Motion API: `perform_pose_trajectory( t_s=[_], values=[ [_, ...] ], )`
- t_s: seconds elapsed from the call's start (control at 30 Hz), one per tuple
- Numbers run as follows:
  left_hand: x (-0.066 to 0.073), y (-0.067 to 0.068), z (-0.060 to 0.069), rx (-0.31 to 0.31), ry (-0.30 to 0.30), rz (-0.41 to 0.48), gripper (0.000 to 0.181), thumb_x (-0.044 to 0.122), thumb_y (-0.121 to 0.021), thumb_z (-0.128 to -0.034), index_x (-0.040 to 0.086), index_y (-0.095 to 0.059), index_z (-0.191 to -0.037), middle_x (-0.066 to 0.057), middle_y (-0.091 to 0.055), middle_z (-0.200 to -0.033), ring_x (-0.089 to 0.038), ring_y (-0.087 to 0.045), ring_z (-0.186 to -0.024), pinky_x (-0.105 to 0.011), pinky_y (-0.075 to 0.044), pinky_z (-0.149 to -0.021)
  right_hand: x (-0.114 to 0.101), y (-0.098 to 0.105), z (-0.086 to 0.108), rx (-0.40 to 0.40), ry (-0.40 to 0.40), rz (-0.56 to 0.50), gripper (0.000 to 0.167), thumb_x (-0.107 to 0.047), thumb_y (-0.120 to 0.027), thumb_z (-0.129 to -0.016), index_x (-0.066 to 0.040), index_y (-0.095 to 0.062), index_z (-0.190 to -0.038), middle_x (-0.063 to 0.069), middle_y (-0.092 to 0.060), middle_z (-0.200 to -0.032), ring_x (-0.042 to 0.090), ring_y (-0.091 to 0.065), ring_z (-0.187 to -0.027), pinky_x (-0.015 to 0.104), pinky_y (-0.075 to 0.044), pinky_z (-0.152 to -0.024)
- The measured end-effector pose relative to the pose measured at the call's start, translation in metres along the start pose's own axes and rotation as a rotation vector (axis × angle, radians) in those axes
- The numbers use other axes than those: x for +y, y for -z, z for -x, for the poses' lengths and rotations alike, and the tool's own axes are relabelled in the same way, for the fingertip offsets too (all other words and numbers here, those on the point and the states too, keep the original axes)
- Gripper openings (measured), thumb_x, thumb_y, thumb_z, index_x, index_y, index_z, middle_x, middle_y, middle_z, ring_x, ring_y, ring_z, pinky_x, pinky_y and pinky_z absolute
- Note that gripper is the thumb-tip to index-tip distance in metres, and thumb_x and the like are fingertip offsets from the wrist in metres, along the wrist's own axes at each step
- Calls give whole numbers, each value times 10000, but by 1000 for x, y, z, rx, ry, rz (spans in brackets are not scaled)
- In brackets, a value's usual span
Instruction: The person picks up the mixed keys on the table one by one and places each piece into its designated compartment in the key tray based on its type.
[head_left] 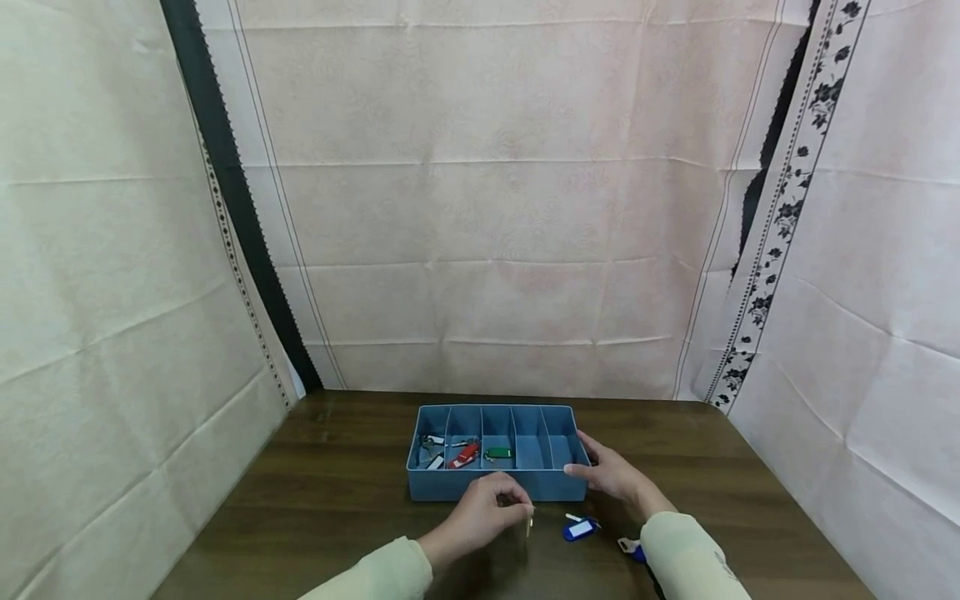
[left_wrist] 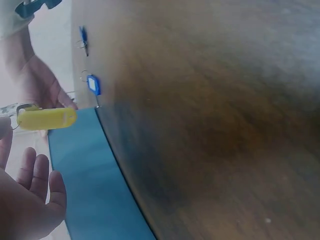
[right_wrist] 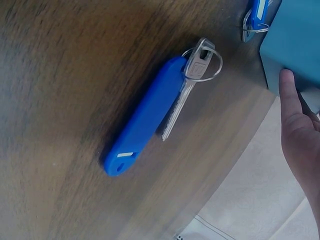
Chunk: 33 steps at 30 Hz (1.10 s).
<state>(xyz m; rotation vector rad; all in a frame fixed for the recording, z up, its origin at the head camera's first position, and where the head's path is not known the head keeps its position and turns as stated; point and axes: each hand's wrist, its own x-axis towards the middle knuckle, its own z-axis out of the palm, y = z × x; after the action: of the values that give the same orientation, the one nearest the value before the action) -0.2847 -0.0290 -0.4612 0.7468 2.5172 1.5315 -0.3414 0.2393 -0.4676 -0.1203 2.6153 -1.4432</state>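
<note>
My left hand (head_left: 483,512) pinches a key ring with a yellow key tag (left_wrist: 47,119) between thumb and fingers, in front of the box; in the head view only a small dangling part shows. The blue divided box (head_left: 495,485) has my right hand (head_left: 618,477) at its right end, thumb at the front corner and fingers along the side. Inside, to the left, lie keys with white-labelled tags (head_left: 433,462), then a red key tag (head_left: 467,454) and a green key tag (head_left: 498,452), each in its own compartment.
One blue key tag with a key (head_left: 580,529) lies on the brown wooden table (head_left: 337,483) before the box's right corner. Another blue key tag with a key (right_wrist: 145,115) lies closer, beside the right sleeve. Pale cloth hangings (head_left: 465,208) enclose the table.
</note>
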Motion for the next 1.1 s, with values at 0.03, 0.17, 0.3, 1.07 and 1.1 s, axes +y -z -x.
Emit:
perform_pose_trajectory(
  t_s=[0.03, 0.17, 0.3, 1.07, 1.1],
  values=[
    [1, 0, -1, 6, -2, 4, 57, 264, -734, -912, 249, -757, -862, 110, -622, -917, -117, -548, -905, -336, -462, -794, 0, 0, 0, 0, -1, -1, 951, -492, -731, -854, -166, -221, -1587, 301, -291, -1540, 496, -482, -1262, 594, -440, -966],
    [3, 1, -4, 29, -10, 26, 52, 274, -732, -914, 250, -752, -874, 101, -623, -929, -137, -550, -913, -339, -475, -784, 1, 0, 0, -1, -3, -2, 955, -495, -734, -851, -170, -219, -1587, 301, -292, -1539, 496, -485, -1258, 601, -435, -966],
    [7, 3, -7, 51, -24, 37, 70, 271, -730, -916, 208, -756, -899, 94, -623, -939, -147, -548, -917, -333, -483, -768, 3, 0, 0, -3, -3, -4, 952, -492, -735, -851, -172, -222, -1587, 299, -295, -1538, 489, -494, -1253, 591, -444, -962],
    [25, 7, -28, 204, -33, 51, 108, 338, -714, -923, 237, -735, -890, 98, -619, -976, -136, -552, -932, -313, -493, -767, 2, 0, -2, -11, 30, 4, 873, -395, -709, -913, -135, -215, -1585, 312, -302, -1528, 485, -501, -1248, 552, -476, -941],
    [26, 7, -29, 209, -35, 51, 105, 338, -714, -923, 240, -736, -892, 99, -620, -977, -135, -554, -932, -312, -494, -772, 2, 0, -1, -10, 31, 7, 874, -398, -708, -912, -135, -215, -1585, 314, -304, -1526, 486, -506, -1241, 556, -475, -940]
  ],
)
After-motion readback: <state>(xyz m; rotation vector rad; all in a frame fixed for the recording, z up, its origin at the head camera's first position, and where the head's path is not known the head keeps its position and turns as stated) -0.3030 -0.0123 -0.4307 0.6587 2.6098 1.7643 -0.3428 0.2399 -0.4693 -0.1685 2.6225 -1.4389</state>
